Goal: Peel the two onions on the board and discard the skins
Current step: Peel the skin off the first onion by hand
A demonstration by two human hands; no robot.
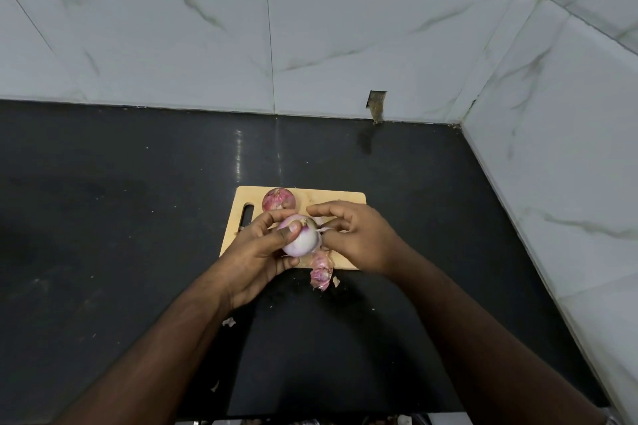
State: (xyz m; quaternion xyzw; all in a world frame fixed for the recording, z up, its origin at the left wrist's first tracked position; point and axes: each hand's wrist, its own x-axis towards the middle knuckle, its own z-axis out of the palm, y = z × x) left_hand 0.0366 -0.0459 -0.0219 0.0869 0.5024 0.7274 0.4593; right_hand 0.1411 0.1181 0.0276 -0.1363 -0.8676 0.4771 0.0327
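Note:
My left hand (260, 252) grips a mostly peeled pale purple onion (301, 241) just above the wooden cutting board (340, 198). My right hand (359, 238) pinches a thin strip of skin (322, 228) at the onion's top right side. A second onion (278, 199) with its red skin on sits at the board's far left corner. A pile of loose pink skins (321, 271) lies at the board's near edge, partly on the counter.
The board lies on a black counter (121, 217) that meets white marble-look tiled walls (207, 28) behind and on the right. Small skin scraps (228, 322) lie on the counter near my left forearm. The counter's front edge runs along the bottom.

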